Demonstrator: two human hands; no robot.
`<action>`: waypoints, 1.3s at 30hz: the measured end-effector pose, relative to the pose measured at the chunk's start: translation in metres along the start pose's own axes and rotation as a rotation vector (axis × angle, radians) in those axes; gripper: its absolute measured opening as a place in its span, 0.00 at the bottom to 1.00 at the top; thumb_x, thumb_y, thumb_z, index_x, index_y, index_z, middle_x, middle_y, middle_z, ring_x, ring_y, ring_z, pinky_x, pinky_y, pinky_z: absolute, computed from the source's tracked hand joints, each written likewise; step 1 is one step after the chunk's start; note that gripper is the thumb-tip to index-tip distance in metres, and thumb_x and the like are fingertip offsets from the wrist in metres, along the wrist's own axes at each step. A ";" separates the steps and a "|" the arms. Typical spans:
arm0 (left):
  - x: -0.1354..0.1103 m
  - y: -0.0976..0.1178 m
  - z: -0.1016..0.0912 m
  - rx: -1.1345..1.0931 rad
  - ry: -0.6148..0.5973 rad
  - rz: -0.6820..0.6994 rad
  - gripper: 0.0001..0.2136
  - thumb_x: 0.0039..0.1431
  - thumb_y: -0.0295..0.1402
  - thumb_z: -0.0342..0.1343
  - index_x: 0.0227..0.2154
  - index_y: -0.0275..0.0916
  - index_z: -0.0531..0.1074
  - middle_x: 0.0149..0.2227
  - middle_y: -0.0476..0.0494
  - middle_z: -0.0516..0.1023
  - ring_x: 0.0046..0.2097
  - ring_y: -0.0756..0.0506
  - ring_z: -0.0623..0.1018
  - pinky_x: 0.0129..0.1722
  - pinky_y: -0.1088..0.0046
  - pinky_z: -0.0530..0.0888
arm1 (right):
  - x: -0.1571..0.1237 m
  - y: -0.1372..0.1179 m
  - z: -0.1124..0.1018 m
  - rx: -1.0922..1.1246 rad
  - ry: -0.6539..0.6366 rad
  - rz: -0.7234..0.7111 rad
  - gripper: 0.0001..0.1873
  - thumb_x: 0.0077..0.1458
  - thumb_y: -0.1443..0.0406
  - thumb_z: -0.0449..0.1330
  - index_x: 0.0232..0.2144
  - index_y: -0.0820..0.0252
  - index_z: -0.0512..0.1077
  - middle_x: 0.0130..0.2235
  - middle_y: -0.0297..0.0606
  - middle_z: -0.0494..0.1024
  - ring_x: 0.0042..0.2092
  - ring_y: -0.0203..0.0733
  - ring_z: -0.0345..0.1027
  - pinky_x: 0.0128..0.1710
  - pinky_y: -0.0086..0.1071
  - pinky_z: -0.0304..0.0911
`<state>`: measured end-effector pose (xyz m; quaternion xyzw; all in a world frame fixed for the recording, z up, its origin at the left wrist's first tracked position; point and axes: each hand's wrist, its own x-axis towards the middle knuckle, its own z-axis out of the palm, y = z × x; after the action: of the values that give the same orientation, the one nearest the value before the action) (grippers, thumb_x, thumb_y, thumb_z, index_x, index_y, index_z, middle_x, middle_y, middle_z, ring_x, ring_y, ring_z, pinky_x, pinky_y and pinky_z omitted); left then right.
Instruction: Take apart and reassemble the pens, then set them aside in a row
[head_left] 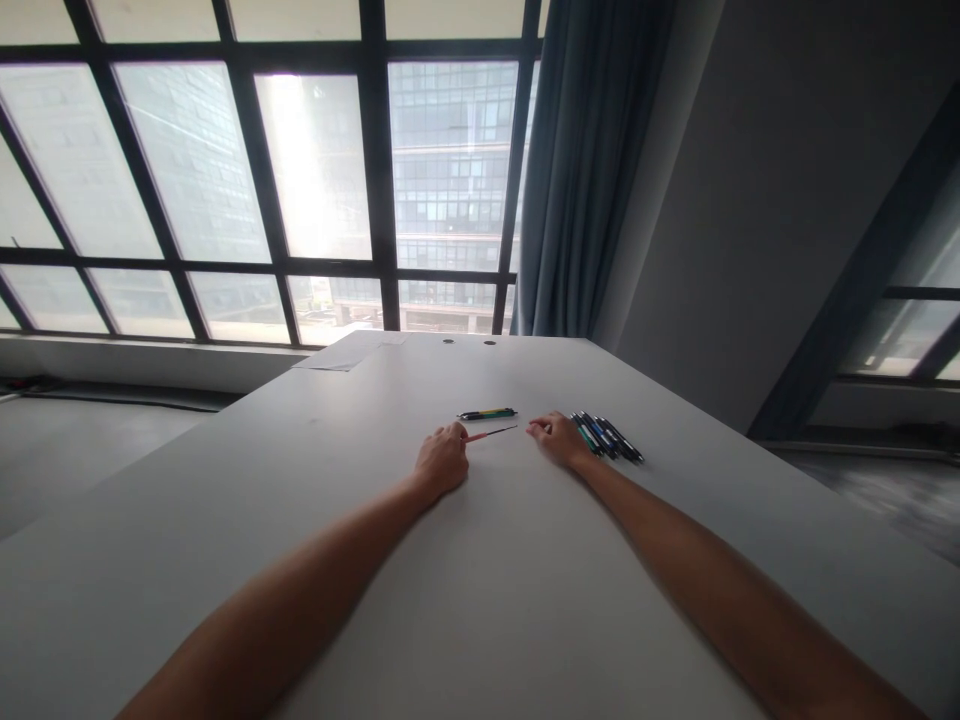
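My left hand [444, 458] is closed on a slim red pen piece [477, 437], and a thin dark refill-like rod [501, 431] sticks out of it to the right. Across a small gap, my right hand [556, 438] pinches a small red piece [535, 424], mostly covered by the fingers. Just beyond my left hand lies a green and yellow pen [487, 413], roughly crosswise. Close to the right of my right hand, several dark pens [606, 437] with blue, green and white markings lie side by side on the table, slanting.
Both forearms rest over a long white table [480, 600]. Sheets of paper [341, 352] lie at its far left corner, and two dark round table holes [490, 343] are near the far edge. Large windows [450, 170] and a blue curtain [592, 160] stand behind.
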<state>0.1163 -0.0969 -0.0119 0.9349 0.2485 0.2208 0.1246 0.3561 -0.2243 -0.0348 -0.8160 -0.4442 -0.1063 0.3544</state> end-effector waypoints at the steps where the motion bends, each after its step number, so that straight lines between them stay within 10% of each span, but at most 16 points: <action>1: 0.000 0.000 0.000 0.000 0.001 0.000 0.11 0.65 0.31 0.42 0.43 0.38 0.68 0.42 0.38 0.76 0.45 0.42 0.74 0.43 0.67 0.67 | 0.000 0.001 -0.002 0.042 0.035 0.009 0.12 0.55 0.65 0.56 0.34 0.62 0.79 0.38 0.43 0.79 0.35 0.39 0.70 0.40 0.30 0.64; 9: -0.002 0.001 -0.003 -0.002 -0.013 0.010 0.10 0.64 0.29 0.42 0.42 0.38 0.67 0.42 0.38 0.76 0.45 0.42 0.73 0.44 0.67 0.67 | -0.021 -0.026 -0.016 0.156 0.015 -0.379 0.24 0.51 0.69 0.57 0.52 0.60 0.69 0.41 0.40 0.76 0.37 0.39 0.68 0.42 0.36 0.65; 18: -0.009 0.003 -0.009 -0.024 -0.025 0.120 0.09 0.64 0.36 0.46 0.44 0.41 0.67 0.44 0.41 0.77 0.44 0.43 0.76 0.41 0.69 0.69 | -0.039 -0.068 -0.018 0.035 -0.067 -0.540 0.08 0.58 0.68 0.57 0.36 0.57 0.77 0.35 0.40 0.78 0.39 0.42 0.69 0.42 0.34 0.64; 34: -0.011 0.004 -0.011 0.042 -0.021 0.353 0.18 0.65 0.33 0.42 0.55 0.49 0.65 0.45 0.45 0.78 0.40 0.44 0.78 0.41 0.69 0.70 | -0.045 -0.080 -0.014 0.177 -0.006 -0.513 0.05 0.56 0.67 0.57 0.33 0.57 0.75 0.34 0.39 0.77 0.36 0.40 0.69 0.39 0.32 0.64; 39: -0.011 0.004 -0.012 0.049 -0.025 0.345 0.14 0.66 0.37 0.41 0.45 0.45 0.71 0.42 0.44 0.78 0.39 0.45 0.77 0.39 0.71 0.70 | -0.047 -0.082 -0.011 0.209 -0.043 -0.510 0.05 0.56 0.67 0.57 0.33 0.57 0.74 0.35 0.37 0.76 0.35 0.38 0.69 0.37 0.31 0.64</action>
<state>0.1040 -0.1046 -0.0036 0.9690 0.0884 0.2212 0.0649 0.2648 -0.2329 -0.0099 -0.6388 -0.6513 -0.1285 0.3889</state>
